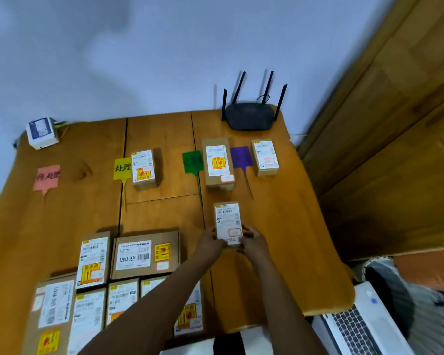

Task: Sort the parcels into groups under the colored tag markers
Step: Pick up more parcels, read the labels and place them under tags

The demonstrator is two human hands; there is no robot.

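The parcel (228, 219) gripped in your left hand (210, 242) and right hand (254, 243) could land in the wrong group, since the green tag (192, 161) and purple tag (241, 158) sit close.

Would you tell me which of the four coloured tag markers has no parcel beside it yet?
The pink tag, far left; the yellow tag, green tag and purple tag each have one alongside.

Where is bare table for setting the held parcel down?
Free: wood under the pink tag, left of the yellow tag; also the strip below the purple tag, right of the held parcel. Crowded: the near-left parcel cluster, tightly packed.
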